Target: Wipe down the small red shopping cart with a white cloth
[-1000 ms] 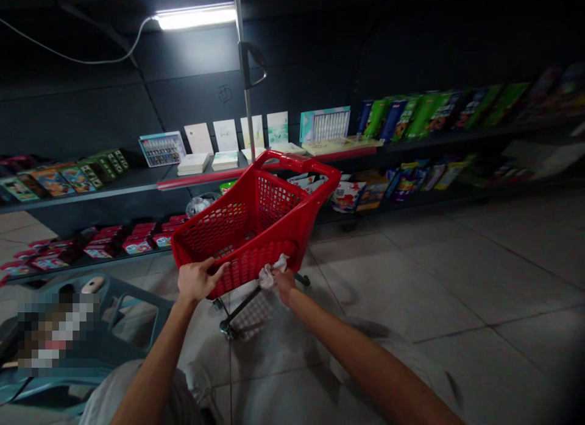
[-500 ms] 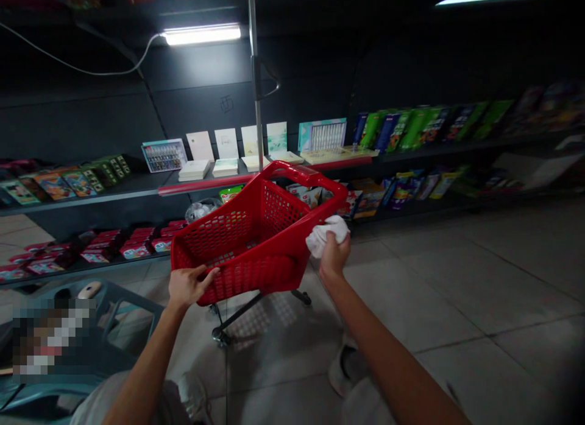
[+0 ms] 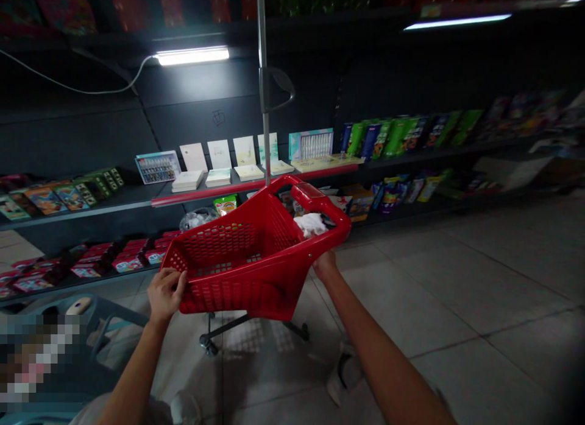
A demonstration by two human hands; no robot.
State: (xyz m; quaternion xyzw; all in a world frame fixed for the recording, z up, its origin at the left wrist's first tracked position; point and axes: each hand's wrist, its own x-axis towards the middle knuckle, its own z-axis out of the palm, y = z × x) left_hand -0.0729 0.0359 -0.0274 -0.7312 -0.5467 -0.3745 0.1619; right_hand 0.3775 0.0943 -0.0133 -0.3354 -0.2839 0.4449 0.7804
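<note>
Cart, red, perforated, stands on tiled floor before the shelf. Left hand: grip curled over the rim at the end opposite the handle. Right hand: below the handle, near white cloth; grip largely hidden, closure and hold undeterminable

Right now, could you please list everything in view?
cart: one, red, centre
cloth: one, white, behind cart's handle
stool: one, bluish, lower left
lamps: at least two, white, upper left and right
pole: one, silver, upper centre
shelves: several, dark, background
booklets: four upright, pale, middle shelf
flat boxes: two, bluish, beside booklets
bags: many, green and blue, right
packs: many, red, lower left
other goods: many, mixed, shelves
shoes: two, pale, bottom
left hand: one, bare, cart's rim
right hand: one, bare, below handle
</note>
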